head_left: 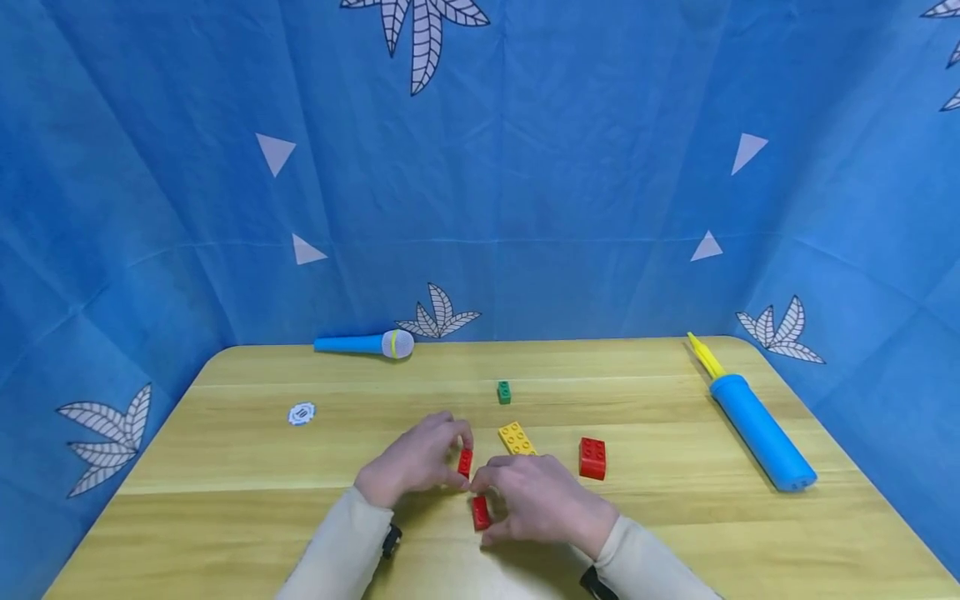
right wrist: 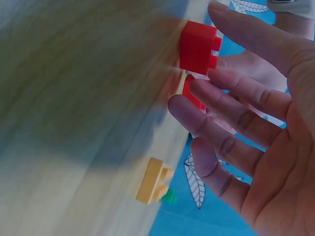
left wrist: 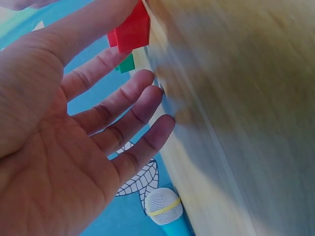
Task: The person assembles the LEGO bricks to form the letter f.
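In the head view my left hand (head_left: 420, 458) has thumb and index finger at opposite ends of a small red toy brick (head_left: 465, 462). Nearer the front edge, my right hand (head_left: 543, 504) has its thumb and index finger around a second red brick (head_left: 480, 513), which stands studs up on the table. The left wrist view shows the first red brick (left wrist: 134, 30) between thumb and index finger, the other fingers extended. In the right wrist view the second red brick (right wrist: 196, 48) lies between thumb and index fingertip; the first one shows partly behind it.
Beyond the right hand lie a yellow brick (head_left: 517, 438) and a green brick (head_left: 504, 392). A larger red brick (head_left: 592, 458) is to the right. Around them are a toy microphone (head_left: 363, 344), a round token (head_left: 302, 413) and a blue pump (head_left: 761, 433) on the wooden table (head_left: 225, 517).
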Demonstrator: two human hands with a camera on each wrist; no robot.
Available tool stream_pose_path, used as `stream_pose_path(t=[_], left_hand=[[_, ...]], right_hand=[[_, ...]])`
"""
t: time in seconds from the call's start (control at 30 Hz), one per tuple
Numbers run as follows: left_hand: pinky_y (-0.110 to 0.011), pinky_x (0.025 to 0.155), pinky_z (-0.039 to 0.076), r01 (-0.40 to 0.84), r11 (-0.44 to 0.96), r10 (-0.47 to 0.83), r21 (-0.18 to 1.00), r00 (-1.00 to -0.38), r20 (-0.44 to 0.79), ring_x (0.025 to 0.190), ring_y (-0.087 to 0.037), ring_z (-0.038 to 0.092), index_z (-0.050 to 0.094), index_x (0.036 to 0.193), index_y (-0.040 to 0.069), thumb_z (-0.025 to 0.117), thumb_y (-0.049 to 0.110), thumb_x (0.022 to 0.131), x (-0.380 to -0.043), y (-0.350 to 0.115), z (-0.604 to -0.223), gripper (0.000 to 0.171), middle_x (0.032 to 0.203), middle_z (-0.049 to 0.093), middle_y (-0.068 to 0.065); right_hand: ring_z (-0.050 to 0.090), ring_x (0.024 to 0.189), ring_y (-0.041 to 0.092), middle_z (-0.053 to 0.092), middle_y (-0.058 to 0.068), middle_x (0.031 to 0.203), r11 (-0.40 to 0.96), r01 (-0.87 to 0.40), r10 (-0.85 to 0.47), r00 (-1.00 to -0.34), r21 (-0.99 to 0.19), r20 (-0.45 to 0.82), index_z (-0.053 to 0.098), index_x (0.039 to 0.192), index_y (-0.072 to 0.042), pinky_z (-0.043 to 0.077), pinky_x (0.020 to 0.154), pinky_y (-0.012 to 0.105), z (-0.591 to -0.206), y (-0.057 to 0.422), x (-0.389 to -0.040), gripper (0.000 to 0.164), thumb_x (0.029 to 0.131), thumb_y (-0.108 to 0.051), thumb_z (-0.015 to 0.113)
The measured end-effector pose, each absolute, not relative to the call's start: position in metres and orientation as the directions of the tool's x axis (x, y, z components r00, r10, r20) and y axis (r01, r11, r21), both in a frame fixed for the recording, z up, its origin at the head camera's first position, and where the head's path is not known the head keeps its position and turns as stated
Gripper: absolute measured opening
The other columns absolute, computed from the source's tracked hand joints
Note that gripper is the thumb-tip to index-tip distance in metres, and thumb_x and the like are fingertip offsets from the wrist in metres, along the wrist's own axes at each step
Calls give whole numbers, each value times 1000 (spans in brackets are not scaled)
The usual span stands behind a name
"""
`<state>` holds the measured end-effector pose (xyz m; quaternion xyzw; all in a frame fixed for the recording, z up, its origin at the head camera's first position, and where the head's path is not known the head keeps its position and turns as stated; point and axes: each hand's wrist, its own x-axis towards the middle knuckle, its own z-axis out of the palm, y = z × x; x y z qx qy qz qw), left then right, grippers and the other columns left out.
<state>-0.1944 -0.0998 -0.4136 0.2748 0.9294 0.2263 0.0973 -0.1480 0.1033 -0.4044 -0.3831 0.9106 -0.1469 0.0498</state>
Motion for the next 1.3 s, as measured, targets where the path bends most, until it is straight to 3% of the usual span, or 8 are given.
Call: stream_pose_path(t=[0.23,0.5,0.9,1.13,1.3], left_hand=[[-32,75,46,463,755,545,465,-837,-52,85,-16,48,64,97,17,89,21,72,-193,-100,-415,36,93,50,1],[-32,76,45,482,747,550,458,-835,-18,85,-16,46,63,95,16,88,18,73,-190,-104,-413,34,93,50,0],[-30,75,44,455,750,549,480,-833,-69,86,-14,46,68,92,19,93,27,67,-179,-103,-416,35,90,51,5],[-29,71,38,508,732,598,455,-798,-71,85,-13,42,67,81,31,93,37,63,-172,-99,-416,32,84,50,7],[-30,71,36,532,736,609,418,-790,-66,85,-11,41,61,67,31,92,45,60,-167,-98,-416,35,84,47,11]], right_hand=[[49,72,-1,64,-15,96,659,-701,-721,-692,-273,35,72,103,-24,44,59,24,-407,97,-146,42,70,-45,88],[49,71,-2,57,-20,82,642,-722,-736,-675,-260,58,65,84,-29,42,59,23,-406,95,-148,27,71,-33,88],[48,64,1,64,-15,90,649,-698,-700,-704,-302,123,73,101,-21,42,52,22,-382,99,-155,33,74,-33,87],[43,60,3,61,-14,84,649,-698,-695,-706,-304,137,72,94,-27,38,49,23,-381,93,-154,27,73,-33,88],[43,60,2,58,-15,80,647,-708,-707,-696,-282,124,68,84,-31,38,50,24,-384,89,-154,25,71,-35,88]])
